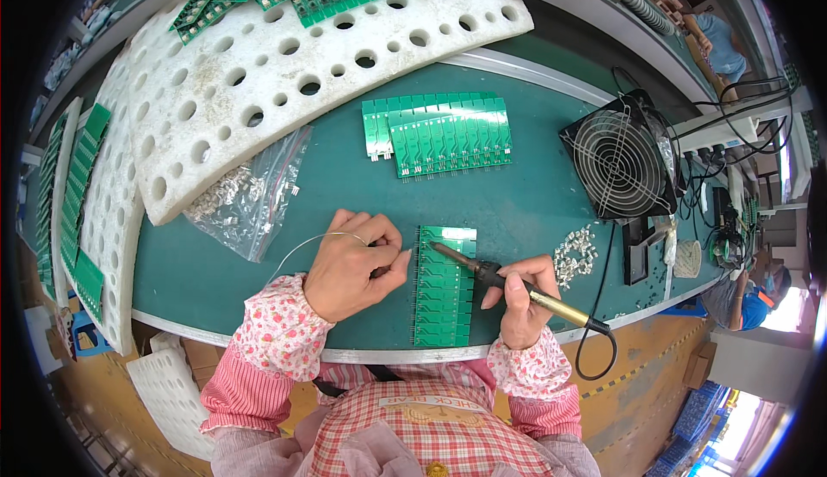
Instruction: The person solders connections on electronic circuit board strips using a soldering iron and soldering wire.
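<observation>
My right hand grips a soldering iron by its dark and gold handle; its tip rests on the upper left part of a green circuit board panel lying on the green mat. My left hand sits just left of that panel, fingers pinched on a thin silver solder wire that loops out to the left. Both wrists wear pink floral sleeve covers.
Two more green board panels lie farther back. A clear bag of small metal parts lies left, a loose pile of parts right. A black fan stands at right. White perforated foam trays hold boards behind and left.
</observation>
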Demonstrator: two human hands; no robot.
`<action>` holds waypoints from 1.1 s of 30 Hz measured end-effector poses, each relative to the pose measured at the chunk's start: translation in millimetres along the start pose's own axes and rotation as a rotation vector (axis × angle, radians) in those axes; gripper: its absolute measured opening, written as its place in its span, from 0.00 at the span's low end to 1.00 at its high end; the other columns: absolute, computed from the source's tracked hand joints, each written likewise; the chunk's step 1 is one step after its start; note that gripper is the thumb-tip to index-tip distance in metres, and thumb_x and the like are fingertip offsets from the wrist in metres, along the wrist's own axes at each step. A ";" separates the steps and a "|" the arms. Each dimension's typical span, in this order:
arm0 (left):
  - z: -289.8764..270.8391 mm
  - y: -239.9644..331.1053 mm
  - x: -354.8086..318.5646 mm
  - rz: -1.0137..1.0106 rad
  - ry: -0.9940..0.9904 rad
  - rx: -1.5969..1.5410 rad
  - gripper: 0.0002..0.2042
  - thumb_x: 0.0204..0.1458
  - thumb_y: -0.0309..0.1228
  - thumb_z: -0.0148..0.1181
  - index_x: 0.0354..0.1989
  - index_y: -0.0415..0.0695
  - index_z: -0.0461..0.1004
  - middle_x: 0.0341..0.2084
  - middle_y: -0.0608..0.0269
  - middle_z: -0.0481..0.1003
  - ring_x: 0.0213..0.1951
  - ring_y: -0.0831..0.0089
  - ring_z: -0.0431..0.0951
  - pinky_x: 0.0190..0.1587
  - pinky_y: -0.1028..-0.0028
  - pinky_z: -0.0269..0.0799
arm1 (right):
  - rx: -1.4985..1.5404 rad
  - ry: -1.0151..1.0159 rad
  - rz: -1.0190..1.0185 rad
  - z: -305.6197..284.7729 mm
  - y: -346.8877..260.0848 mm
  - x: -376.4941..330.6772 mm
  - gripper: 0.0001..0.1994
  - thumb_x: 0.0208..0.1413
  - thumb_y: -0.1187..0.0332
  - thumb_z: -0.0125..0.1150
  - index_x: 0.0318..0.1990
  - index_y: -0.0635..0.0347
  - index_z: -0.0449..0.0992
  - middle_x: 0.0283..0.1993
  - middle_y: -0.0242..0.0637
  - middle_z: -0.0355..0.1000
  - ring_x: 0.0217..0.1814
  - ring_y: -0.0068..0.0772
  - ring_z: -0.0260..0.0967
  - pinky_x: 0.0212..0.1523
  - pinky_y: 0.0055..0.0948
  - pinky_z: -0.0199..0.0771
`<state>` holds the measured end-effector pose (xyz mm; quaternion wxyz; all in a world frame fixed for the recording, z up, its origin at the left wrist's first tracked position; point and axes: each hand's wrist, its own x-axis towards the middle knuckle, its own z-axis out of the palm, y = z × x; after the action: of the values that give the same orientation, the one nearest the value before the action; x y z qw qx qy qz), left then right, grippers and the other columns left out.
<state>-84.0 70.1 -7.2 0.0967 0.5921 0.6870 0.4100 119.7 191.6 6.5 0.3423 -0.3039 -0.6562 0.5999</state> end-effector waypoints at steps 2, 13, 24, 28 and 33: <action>-0.4 0.5 0.8 0.015 -0.016 0.015 0.12 0.44 0.28 0.64 0.13 0.42 0.70 0.23 0.67 0.70 0.27 0.69 0.69 0.37 0.67 0.59 | -0.015 -0.016 0.000 -0.3 1.9 0.6 0.09 0.60 0.68 0.54 0.36 0.67 0.68 0.21 0.39 0.73 0.19 0.23 0.70 0.21 0.21 0.71; 2.4 0.8 1.7 0.023 -0.017 0.072 0.11 0.43 0.27 0.64 0.13 0.42 0.70 0.24 0.68 0.69 0.27 0.69 0.68 0.37 0.68 0.59 | -0.023 -0.052 0.017 1.0 -0.2 2.1 0.09 0.60 0.69 0.54 0.35 0.68 0.67 0.21 0.39 0.73 0.19 0.22 0.70 0.22 0.22 0.71; -4.8 5.1 -8.1 -0.025 -0.023 0.041 0.11 0.43 0.25 0.64 0.14 0.41 0.70 0.24 0.67 0.71 0.26 0.69 0.68 0.36 0.68 0.58 | 0.012 0.059 0.015 -3.4 0.8 -10.1 0.09 0.60 0.68 0.54 0.36 0.67 0.67 0.21 0.38 0.72 0.19 0.23 0.70 0.21 0.22 0.69; -2.0 6.3 -9.8 0.018 0.013 0.041 0.09 0.42 0.25 0.64 0.15 0.41 0.71 0.25 0.68 0.72 0.27 0.69 0.68 0.37 0.67 0.58 | 0.004 0.040 -0.019 -5.7 3.0 -14.7 0.09 0.60 0.68 0.54 0.36 0.67 0.67 0.21 0.38 0.72 0.18 0.23 0.69 0.20 0.22 0.68; 0.1 6.8 -9.0 0.047 -0.003 0.077 0.09 0.44 0.28 0.64 0.15 0.43 0.72 0.25 0.69 0.71 0.29 0.69 0.69 0.39 0.66 0.60 | 0.027 0.013 0.011 -4.6 1.1 -13.7 0.09 0.60 0.68 0.54 0.35 0.67 0.67 0.22 0.40 0.72 0.18 0.23 0.69 0.20 0.22 0.68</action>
<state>-76.4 61.8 -5.9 0.0651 0.6122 0.6880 0.3843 131.4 183.3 4.5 0.3473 -0.3068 -0.6442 0.6084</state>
